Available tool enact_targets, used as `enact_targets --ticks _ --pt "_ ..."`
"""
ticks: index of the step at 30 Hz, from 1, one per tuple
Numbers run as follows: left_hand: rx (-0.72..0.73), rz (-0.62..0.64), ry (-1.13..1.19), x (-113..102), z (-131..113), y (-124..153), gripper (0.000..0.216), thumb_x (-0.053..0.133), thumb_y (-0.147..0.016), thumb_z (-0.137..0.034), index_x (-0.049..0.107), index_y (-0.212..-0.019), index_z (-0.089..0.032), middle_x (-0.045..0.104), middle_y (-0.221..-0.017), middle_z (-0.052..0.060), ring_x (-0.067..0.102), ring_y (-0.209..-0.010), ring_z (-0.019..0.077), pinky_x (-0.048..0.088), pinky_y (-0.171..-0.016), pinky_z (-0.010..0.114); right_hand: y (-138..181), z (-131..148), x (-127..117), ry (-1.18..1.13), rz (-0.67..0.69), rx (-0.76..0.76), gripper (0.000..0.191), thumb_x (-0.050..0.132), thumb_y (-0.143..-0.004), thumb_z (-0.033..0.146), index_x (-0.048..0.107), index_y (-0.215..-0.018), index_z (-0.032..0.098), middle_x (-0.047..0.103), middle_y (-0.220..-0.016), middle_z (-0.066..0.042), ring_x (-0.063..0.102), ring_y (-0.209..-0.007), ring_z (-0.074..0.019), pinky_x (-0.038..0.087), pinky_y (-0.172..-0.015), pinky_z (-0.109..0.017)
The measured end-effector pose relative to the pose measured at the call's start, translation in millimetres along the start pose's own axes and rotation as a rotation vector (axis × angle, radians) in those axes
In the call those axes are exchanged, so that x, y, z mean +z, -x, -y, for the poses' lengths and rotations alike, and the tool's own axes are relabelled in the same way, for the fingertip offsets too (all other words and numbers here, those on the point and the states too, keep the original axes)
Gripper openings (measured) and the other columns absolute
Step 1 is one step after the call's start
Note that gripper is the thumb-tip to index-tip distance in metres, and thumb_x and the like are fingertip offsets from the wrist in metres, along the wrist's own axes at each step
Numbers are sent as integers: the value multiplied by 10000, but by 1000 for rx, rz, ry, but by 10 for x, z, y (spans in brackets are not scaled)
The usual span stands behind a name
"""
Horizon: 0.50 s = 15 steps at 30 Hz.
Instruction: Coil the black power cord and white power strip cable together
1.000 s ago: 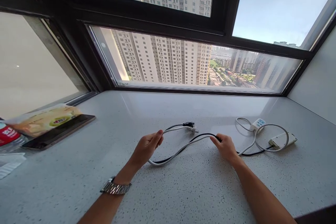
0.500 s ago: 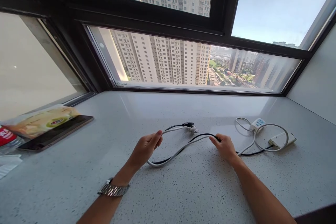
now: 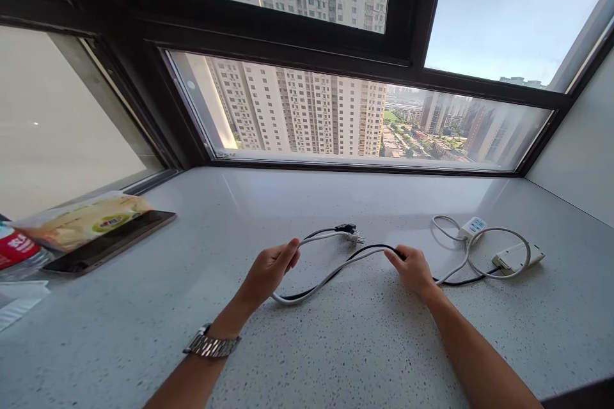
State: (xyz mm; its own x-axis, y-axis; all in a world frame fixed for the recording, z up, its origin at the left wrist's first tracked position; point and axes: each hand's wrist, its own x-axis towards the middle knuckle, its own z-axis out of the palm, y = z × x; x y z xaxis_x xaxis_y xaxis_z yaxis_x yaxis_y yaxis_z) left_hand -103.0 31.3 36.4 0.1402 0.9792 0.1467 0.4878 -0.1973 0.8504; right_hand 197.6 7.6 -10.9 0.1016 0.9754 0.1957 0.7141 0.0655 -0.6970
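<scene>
A white cable and a black cable (image 3: 330, 276) run side by side in a loop across the speckled grey sill (image 3: 307, 345). My left hand (image 3: 269, 268), with a metal watch on its wrist, pinches the pair near the plug ends (image 3: 349, 232). My right hand (image 3: 413, 270) grips the same pair further right. Beyond it the cables curl to a white power strip (image 3: 518, 257) and a small white adapter (image 3: 472, 227).
At the left edge of the sill lie a dark tablet (image 3: 108, 243), a yellow snack packet (image 3: 81, 220) on top of it, a red-labelled bottle (image 3: 16, 249) and a clear wrapper. Dark window frames (image 3: 288, 45) close off the back; a pale wall stands at the right.
</scene>
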Motion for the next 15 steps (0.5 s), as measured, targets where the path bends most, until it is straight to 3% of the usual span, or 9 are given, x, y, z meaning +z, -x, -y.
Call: enact_targets --ticks 15 --pt "7 -9 48 -3 52 -4 533 384 -817 -609 447 -504 -183 303 -468 -30 256 -410 83 216 -403 200 -1 8 -5 14 4 17 507 431 -813 640 474 -590 186 431 -518 24 363 -482 -100 201 -453 -225"
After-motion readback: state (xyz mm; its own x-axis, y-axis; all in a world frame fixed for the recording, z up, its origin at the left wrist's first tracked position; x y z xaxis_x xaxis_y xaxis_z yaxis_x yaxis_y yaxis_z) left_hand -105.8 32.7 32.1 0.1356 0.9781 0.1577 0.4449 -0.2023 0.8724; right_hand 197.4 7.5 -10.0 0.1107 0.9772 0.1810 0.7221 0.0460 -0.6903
